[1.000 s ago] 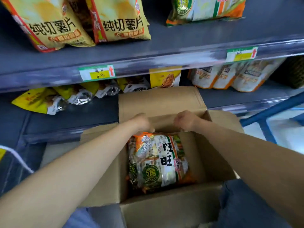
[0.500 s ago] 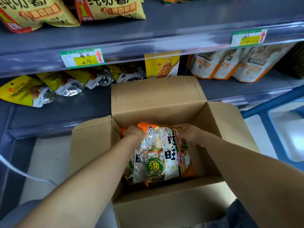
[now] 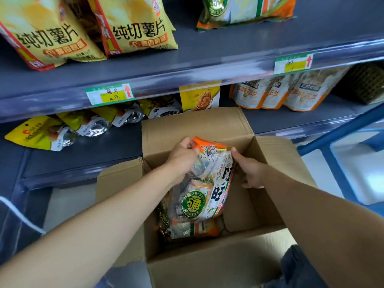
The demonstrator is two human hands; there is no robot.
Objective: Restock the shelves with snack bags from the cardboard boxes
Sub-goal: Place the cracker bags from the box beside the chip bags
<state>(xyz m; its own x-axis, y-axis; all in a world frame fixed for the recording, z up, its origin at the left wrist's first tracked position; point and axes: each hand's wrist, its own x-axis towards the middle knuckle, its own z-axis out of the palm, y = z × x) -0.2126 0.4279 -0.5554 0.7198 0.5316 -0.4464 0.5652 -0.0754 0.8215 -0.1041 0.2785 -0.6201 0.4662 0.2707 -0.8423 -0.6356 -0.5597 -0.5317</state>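
Left grip (image 3: 182,156) clasps the snack bag (image 3: 199,196) by its top; right grip (image 3: 249,171) pinches its side. Best lifted straight, clear of the cardboard box (image 3: 195,125).

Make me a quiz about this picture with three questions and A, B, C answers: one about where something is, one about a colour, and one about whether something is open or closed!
1. Where is the snack bag that the left hand grips?
A. On the top shelf
B. At the cardboard box, partly lifted out
C. On the floor

2. What colour is the arrow on the price tag?
A. Red
B. Blue
C. Black

3. How is the cardboard box?
A. Taped shut
B. Crushed flat
C. Open, flaps folded out

Answers:
1 B: the bag's top is above the box's opening and its bottom is still down inside.
2 A: the arrow points up and is red.
3 C: the flaps stand apart and you can see right inside.
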